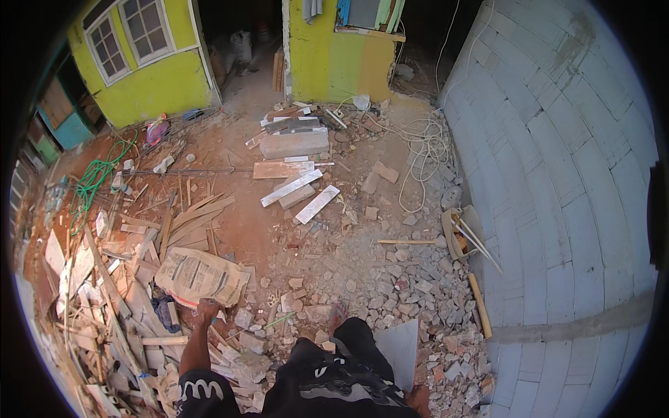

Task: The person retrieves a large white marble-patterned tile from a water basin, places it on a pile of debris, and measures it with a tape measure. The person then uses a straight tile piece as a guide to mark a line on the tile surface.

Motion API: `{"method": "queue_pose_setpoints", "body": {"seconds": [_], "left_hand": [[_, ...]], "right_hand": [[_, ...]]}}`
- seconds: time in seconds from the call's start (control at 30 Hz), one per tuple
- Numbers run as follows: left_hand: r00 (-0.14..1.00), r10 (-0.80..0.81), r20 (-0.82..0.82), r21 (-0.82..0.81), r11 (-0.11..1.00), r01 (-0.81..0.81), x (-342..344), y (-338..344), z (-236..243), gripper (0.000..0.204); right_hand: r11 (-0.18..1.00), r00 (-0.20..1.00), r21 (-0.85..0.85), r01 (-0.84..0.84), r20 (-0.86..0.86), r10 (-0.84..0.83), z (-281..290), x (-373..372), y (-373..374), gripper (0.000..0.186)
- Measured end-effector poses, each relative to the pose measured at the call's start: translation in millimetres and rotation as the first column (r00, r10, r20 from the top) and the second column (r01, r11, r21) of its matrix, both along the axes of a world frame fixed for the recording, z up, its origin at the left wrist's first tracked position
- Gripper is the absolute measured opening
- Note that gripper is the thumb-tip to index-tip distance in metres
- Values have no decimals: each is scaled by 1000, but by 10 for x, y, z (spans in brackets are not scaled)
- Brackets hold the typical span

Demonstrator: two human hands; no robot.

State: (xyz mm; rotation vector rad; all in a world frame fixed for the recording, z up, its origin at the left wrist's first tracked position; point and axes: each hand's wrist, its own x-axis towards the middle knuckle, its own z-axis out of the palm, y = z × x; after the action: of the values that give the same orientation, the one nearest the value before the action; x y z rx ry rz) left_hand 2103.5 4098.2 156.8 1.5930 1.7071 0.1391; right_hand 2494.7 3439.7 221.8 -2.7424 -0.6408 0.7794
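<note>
My left hand (208, 309) is closed over the near edge of a tan paper sack (197, 273) lying on the debris at the lower left; whether it grips the sack or something small is unclear. My right hand (418, 398), partly visible at the bottom beside my right leg, is on the edge of a flat grey board (396, 348), its fingers apparently closed on it. Broken wood strips (111, 292) lie left of the sack, with a dark crumpled cloth (164, 313) just below it. My bare foot (338, 312) stands among rubble.
Concrete chunks (411, 292) cover the lower right. Planks and blocks (293, 145) are piled ahead. A green hose (97, 177) and white cable (421, 150) lie on the dirt. A grey block wall (550, 174) bounds the right, with a container of rods (456, 233) at its foot. Yellow walls (327, 66) have doorways.
</note>
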Motion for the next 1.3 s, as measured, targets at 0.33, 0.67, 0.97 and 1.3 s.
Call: {"method": "queue_pose_setpoints", "body": {"seconds": [0.33, 0.67, 0.97, 1.3], "left_hand": [[690, -681, -244, -600, 665, 444, 1756, -37, -897, 52], [984, 176, -4, -428, 889, -161, 3089, 2181, -1198, 40], [715, 623, 318, -297, 781, -549, 4450, 3764, 230, 15], [206, 966, -154, -349, 142, -926, 6051, 1277, 157, 28]], "right_hand": [[995, 974, -58, -81, 208, 91, 189, 2346, 2087, 36], [950, 898, -37, -310, 319, 305, 582, 4954, 5634, 38], [858, 839, -88, -506, 179, 513, 762, 6688, 9048, 36], [482, 478, -58, -874, 65, 876, -211, 7484, 12538, 30]]}}
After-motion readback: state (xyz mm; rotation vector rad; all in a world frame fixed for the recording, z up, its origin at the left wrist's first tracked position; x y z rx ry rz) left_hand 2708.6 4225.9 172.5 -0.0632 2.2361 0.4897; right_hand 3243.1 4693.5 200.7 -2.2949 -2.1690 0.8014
